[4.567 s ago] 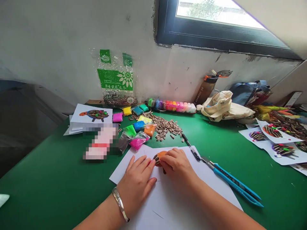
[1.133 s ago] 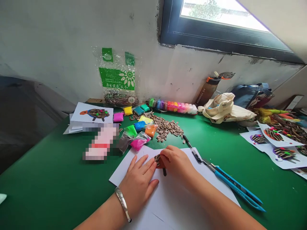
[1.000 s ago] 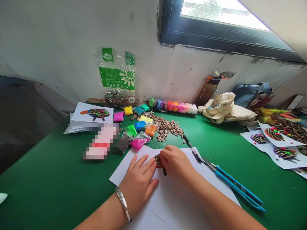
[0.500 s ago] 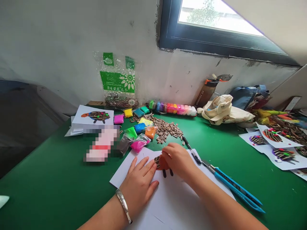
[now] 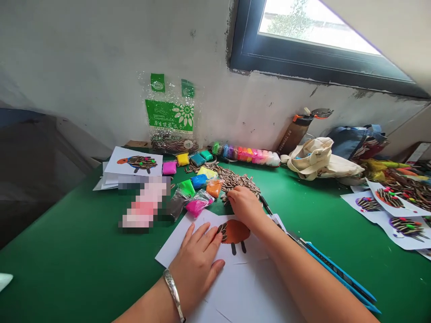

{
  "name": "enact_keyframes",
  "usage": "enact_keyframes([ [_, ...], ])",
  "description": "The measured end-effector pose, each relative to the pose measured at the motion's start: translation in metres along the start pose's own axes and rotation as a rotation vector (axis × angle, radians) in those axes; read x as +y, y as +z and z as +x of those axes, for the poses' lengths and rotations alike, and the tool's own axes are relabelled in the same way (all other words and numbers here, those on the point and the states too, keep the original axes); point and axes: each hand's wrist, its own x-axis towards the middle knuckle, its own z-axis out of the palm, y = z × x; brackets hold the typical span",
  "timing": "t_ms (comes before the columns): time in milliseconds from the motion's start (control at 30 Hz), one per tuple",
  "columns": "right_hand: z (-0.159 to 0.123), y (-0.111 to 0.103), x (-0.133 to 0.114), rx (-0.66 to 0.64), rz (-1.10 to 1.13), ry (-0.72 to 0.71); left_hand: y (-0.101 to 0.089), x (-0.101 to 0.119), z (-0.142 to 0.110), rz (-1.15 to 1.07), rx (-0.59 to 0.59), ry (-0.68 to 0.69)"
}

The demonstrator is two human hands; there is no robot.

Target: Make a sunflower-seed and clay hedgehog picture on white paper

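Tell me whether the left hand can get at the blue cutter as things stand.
Probably not directly: the right forearm lies between the left hand and the blue cutter, so the hand would have to cross over it.

Green table (image 5: 67,233) with sunflower seeds (image 5: 237,179)

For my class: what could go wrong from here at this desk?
The right hand reaches into the loose sunflower seeds and may scatter them. The right forearm passes close to the blue-handled craft knife, so a cut seems possible. The left hand could smear the orange clay shape.
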Motion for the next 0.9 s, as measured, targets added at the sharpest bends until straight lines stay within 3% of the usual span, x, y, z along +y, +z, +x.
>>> enact_keyframes([
  [167, 0.001, 0.002, -0.001, 0.032, -0.003, 0.029, -0.002, 0.001, 0.001, 0.007, -0.035, -0.006],
  [333, -0.02, -0.021, -0.007, 0.076, 0.083, 0.075, -0.002, 0.002, 0.0, 0.011, -0.031, -0.001],
  [467, -0.053, -0.03, -0.013, -0.022, 0.605, 0.109, 0.0, 0.001, 0.0, 0.001, -0.001, 0.0],
  [567, -0.067, -0.023, -0.016, -0.091, 0.773, 0.196, 0.001, 0.002, 0.001, 0.001, -0.002, 0.004],
  [767, -0.067, -0.021, -0.023, -0.18, 0.922, 0.201, 0.0, 0.002, 0.002, 0.015, -0.038, 0.009],
  [900, -0.067, -0.02, -0.026, -0.145, 0.82, 0.186, -0.001, 0.003, 0.001, 0.019, -0.041, 0.007],
])
